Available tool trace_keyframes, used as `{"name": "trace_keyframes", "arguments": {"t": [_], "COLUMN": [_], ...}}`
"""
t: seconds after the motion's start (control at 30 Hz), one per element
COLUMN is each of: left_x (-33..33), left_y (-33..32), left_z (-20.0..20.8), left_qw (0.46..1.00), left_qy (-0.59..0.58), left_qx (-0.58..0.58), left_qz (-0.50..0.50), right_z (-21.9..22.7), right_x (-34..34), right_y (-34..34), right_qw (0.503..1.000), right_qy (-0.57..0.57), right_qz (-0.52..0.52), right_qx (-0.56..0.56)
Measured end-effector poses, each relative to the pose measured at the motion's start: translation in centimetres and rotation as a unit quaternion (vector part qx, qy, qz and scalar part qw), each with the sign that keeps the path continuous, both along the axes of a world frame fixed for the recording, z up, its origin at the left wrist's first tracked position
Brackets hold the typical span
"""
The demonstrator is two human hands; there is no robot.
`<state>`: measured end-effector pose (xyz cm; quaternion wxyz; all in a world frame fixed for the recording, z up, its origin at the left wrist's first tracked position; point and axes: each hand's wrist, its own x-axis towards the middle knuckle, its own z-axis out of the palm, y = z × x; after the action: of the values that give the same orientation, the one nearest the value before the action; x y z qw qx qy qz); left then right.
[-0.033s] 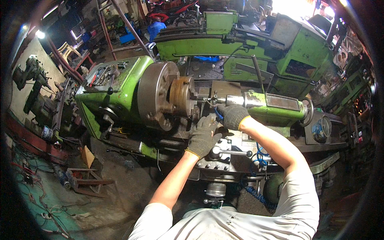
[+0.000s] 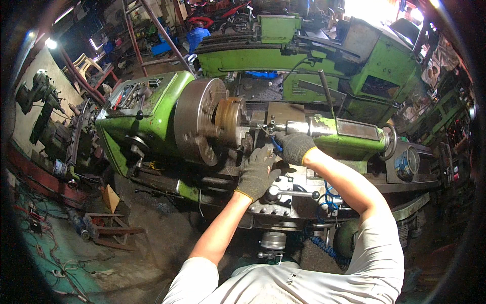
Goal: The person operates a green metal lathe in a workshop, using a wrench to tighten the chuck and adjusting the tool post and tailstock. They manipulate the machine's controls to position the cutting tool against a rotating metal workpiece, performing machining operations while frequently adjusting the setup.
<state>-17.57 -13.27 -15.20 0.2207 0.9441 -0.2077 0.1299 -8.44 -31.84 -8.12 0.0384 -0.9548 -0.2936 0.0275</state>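
Observation:
My right hand point(image 2: 296, 148), in a dark knitted glove, is closed around a curved blue hose-like piece point(image 2: 276, 144) in front of the lathe's tailstock spindle point(image 2: 298, 127). What lies inside its fingers is mostly hidden. Below and to the left, my gloved left hand point(image 2: 257, 175) rests over the tool post area, fingers stretched upward and thumb apart. Its fingertips are close to the rusty-brown round workpiece point(image 2: 229, 122). That workpiece sits in the large steel chuck point(image 2: 195, 121), whose face is smeared by rotation.
The green headstock point(image 2: 157, 111) carries loose tools on top. A lever handle point(image 2: 296, 193) sticks out beside my left wrist. The tailstock handwheel point(image 2: 390, 142) and a bucket point(image 2: 406, 163) stand right. Another green machine point(image 2: 243, 60) and a person in blue point(image 2: 196, 36) are behind.
The chuck and workpiece have turned, and the chuck's jaws and holes look different and more blurred. Both hands stay in the same place.

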Motion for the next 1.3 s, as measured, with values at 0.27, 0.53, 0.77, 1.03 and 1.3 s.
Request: {"name": "trace_keyframes", "arguments": {"t": [0.27, 0.53, 0.77, 1.03, 1.3], "left_x": [0.0, -0.2, -0.2, -0.3, -0.1], "left_y": [0.1, 0.1, 0.1, 0.3, 0.2], "left_z": [0.0, 0.2, 0.7, 0.4, -0.1], "left_qw": [1.000, 0.999, 0.999, 1.000, 0.999], "left_qy": [0.003, 0.052, 0.037, 0.017, 0.023], "left_qx": [-0.009, -0.016, -0.012, -0.014, -0.028], "left_qz": [0.000, 0.001, -0.001, 0.012, 0.008], "right_z": [0.4, 1.9, 2.7, 1.0, 1.3], "right_x": [-0.1, -1.0, -0.8, -0.6, -1.2], "right_y": [0.5, 0.7, 1.3, 2.3, 2.1], "right_qw": [1.000, 0.998, 0.996, 0.999, 1.000], "right_qy": [0.026, 0.034, 0.071, 0.043, 0.021], "right_qz": [-0.009, -0.038, -0.056, -0.021, -0.010], "right_qx": [-0.003, 0.041, 0.002, 0.005, 0.002]}}
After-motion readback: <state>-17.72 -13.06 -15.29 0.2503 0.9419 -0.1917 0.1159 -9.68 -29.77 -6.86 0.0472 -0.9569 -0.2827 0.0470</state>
